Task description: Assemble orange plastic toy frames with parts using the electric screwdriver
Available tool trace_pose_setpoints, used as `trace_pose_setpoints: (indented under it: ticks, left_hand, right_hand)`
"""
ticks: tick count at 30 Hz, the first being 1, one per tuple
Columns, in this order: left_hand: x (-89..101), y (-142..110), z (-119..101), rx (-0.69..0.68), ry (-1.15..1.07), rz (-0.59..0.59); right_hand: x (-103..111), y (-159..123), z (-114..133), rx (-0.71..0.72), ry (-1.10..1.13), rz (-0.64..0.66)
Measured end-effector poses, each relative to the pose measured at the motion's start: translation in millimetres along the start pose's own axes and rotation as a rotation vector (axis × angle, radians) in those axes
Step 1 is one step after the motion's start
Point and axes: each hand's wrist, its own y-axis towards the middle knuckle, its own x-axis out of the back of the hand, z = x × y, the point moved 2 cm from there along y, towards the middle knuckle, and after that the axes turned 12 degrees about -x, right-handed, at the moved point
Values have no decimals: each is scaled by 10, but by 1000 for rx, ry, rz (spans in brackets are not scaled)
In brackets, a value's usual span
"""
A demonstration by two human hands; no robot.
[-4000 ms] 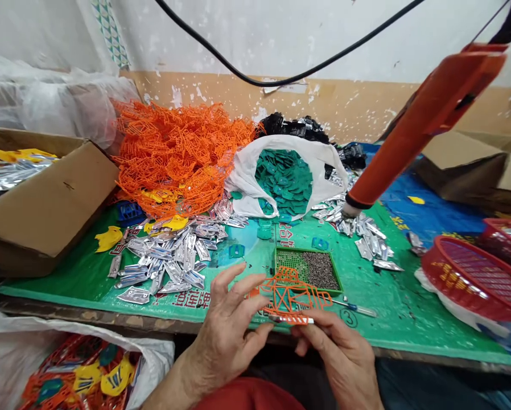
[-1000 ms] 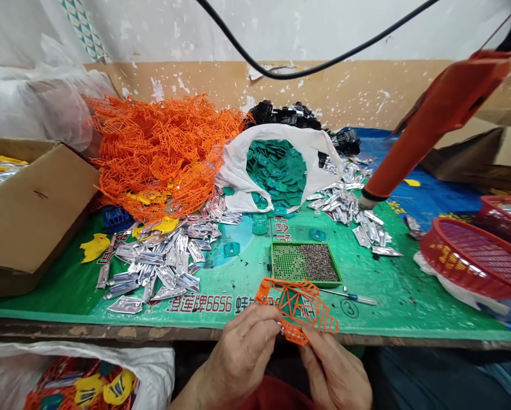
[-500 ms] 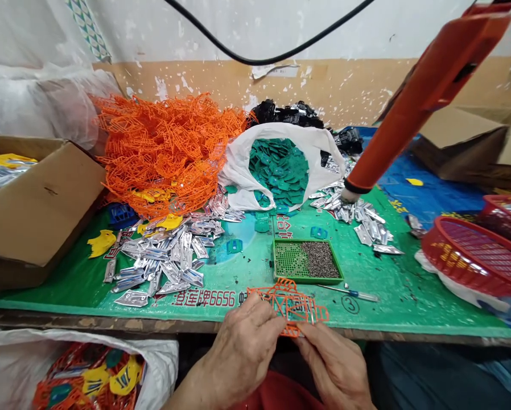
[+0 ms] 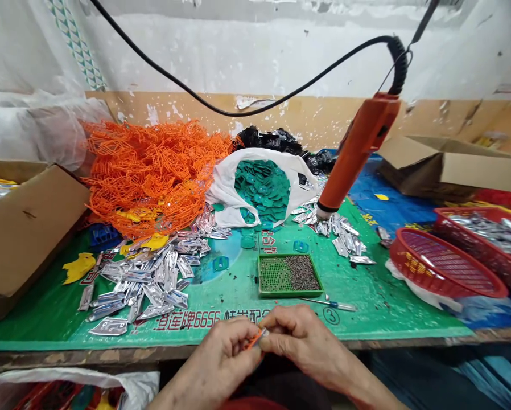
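My left hand [image 4: 230, 353] and my right hand [image 4: 300, 341] meet at the table's front edge, fingers closed. Between them they pinch an orange plastic frame [image 4: 252, 340], mostly hidden behind the fingers. At my right fingertips a small silvery piece [image 4: 264, 332] shows against the frame; its full shape is covered. Just beyond the hands sits a green tray [image 4: 290, 295] with small metal screws [image 4: 302, 272] heaped in its right half. A thin screwdriver [image 4: 338, 306] lies on the table in front of the tray.
An orange electric screwdriver [image 4: 351, 154] hangs over silvery plates [image 4: 345, 236]. More silvery plates [image 4: 153, 285] and tangled orange frames [image 4: 148, 176] lie left. Behind stands a white bag [image 4: 221, 193] of green pieces [image 4: 262, 191]. Red baskets [image 4: 447, 282] are right, a cardboard box [image 4: 29, 239] left.
The orange frame has been turned, so only a narrow strip shows now. My hands have drawn closer together, with the right hand raised. The view has tilted up and shifted right.
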Motion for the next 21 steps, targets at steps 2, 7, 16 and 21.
trace_pose_setpoints:
  ticks: [2,7,16,21]
  left_hand:
    - [30,29,76,86,-212,-56]
    - [78,99,209,163,-477,-174]
    - [29,115,247,205,-565,-200]
    - [20,93,251,202,-567,-190]
  right_hand:
    - [-32,88,-1,-15,74,-33]
    - [-44,152,-16,54,169,-197]
    - [1470,21,438,509,-14,-1498]
    - [2040,300,701,603,-239,-1409]
